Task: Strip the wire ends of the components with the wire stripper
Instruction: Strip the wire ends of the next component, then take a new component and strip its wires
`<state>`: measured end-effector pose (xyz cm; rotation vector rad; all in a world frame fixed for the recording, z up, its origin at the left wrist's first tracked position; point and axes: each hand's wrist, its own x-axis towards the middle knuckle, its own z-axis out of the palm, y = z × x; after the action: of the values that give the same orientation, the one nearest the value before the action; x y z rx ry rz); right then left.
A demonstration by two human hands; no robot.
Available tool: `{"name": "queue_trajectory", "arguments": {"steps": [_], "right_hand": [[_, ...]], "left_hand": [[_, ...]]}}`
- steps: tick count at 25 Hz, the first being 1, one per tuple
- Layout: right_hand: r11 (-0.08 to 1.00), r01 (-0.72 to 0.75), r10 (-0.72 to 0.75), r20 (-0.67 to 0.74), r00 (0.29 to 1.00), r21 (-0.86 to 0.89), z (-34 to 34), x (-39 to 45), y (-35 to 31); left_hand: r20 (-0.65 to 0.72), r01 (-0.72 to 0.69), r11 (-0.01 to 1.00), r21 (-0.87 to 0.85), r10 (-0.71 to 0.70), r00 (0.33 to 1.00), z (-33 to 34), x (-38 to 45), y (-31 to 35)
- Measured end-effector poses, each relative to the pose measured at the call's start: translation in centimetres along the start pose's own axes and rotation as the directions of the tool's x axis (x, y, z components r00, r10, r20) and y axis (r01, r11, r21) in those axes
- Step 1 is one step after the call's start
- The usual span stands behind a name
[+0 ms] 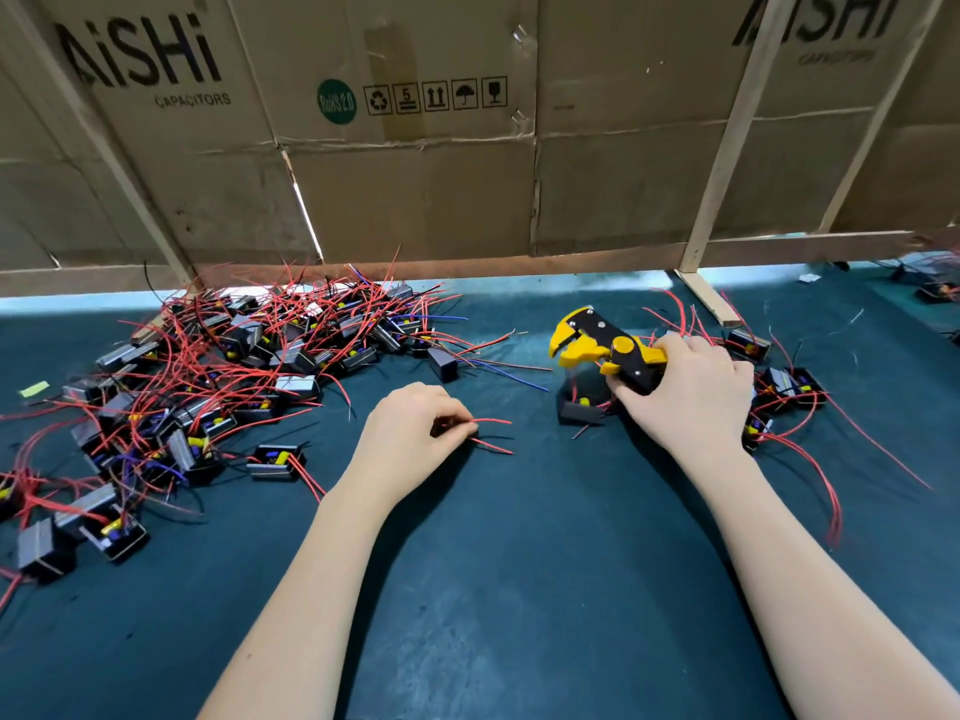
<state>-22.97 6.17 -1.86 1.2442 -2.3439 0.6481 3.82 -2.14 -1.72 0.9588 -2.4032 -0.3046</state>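
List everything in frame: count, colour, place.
Stripper: one, yellow and black, right of centre, in right hand.
Wires: three ends, red and dark, centre, pinched by left hand.
Big pile: many black components, mostly red leads, left.
Small pile: several, right, behind right hand.
Mat: one, dark teal.
Cardboard: brown wall, wooden props, rear.
Left hand: pinching wires.
Right hand: gripping stripper.

Head view. The right hand (691,392) grips the yellow-and-black wire stripper (605,348), its head pointing left above a black component (579,410). The left hand (415,433) pinches red wires (493,433) over the dark green mat (493,563). A component pile (218,366) lies far left; cardboard panels (415,189) stand behind.
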Motion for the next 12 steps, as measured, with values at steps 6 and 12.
{"name": "queue_trajectory", "arguments": {"steps": [6, 12], "right_hand": [[0.988, 0.046, -0.028, -0.118, 0.993, 0.149, -0.8, -0.2, -1.3], [0.986, 0.134, -0.126, -0.083, 0.989, 0.104, -0.8, -0.8, -1.9]], "left_hand": [[-0.07, 0.159, 0.892, -0.424, -0.207, 0.976, -0.2, 0.1, 1.1], [0.051, 0.195, 0.805, -0.56, -0.202, 0.978, 0.8, 0.0, 2.6]]}}
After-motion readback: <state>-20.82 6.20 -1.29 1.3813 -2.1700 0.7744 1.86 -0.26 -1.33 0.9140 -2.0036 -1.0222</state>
